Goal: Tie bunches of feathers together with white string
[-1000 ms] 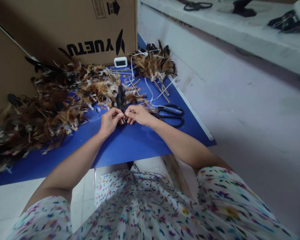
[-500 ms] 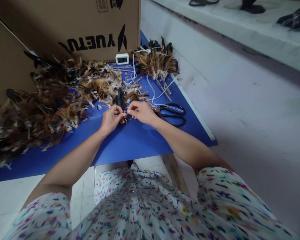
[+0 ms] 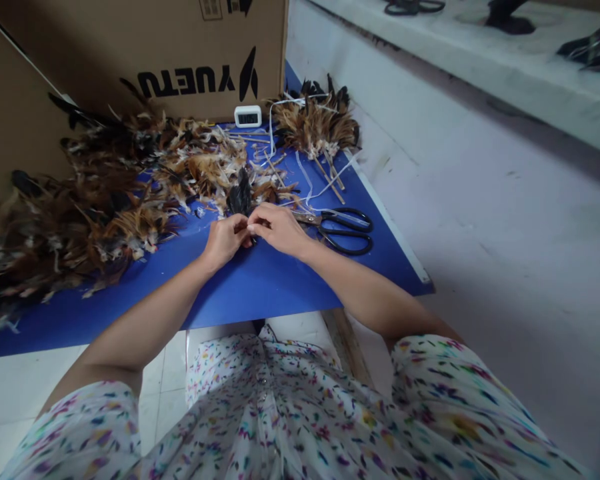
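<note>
Dark feathers [image 3: 239, 193] stand up in a small bunch from the closed fingers of my left hand [image 3: 227, 238], which grips them at their base. My right hand [image 3: 275, 228] is pinched against the left fingertips at that same base; whatever lies between its finger and thumb is too small to make out. Just right of my right hand, black-handled scissors [image 3: 347, 230] lie on the blue table top [image 3: 260, 290]. Loose brown and white feathers [image 3: 205, 167] spread beyond both hands.
A large feather heap [image 3: 80, 220] covers the table's left side. Behind stand a cardboard box [image 3: 190, 40] and a small white digital clock [image 3: 248, 117]. Finished-looking feather bunches [image 3: 315, 123] on sticks rest at the back right, beside white string [image 3: 307, 180]. A wall ledge [image 3: 460, 47] runs along the right.
My right hand drew slightly away from the left fingertips, then came back against them. My left hand stays around the dark feathers. The whole view has shifted a little.
</note>
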Demonstrator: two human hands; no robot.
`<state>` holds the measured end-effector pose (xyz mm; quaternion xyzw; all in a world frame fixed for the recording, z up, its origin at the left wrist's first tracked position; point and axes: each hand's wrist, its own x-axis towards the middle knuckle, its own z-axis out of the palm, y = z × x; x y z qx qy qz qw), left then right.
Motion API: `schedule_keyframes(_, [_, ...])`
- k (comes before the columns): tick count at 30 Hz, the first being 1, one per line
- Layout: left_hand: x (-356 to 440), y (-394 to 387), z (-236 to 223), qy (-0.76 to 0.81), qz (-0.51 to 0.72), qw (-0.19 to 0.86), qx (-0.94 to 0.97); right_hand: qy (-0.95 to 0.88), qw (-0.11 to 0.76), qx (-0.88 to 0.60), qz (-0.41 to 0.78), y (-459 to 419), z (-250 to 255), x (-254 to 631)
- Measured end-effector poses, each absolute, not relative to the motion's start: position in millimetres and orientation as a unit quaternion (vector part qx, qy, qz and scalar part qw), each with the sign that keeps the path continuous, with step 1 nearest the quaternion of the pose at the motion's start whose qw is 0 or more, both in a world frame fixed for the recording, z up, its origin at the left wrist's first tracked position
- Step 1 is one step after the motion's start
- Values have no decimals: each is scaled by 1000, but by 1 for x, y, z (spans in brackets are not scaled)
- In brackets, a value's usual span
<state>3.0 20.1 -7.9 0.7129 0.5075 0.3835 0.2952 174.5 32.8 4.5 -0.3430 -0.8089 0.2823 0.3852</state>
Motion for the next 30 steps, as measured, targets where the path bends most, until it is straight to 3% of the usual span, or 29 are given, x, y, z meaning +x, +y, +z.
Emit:
schedule_keyframes(4, [1,20,-9,502,372,257,737,-813,386,-338,274,33,6,173])
schedule_keyframes(10, [0,26,-17,479,411,401,664,-809,360,-367,287,42,5,183])
schedule_keyframes(15, [-1,28,-19,461,425,426,652,-841,303,-360,266,45,-2,182])
schedule_keyframes(30, [-4,28,-19,456,418,430,657,-789,334,-404,319,42,-3,177])
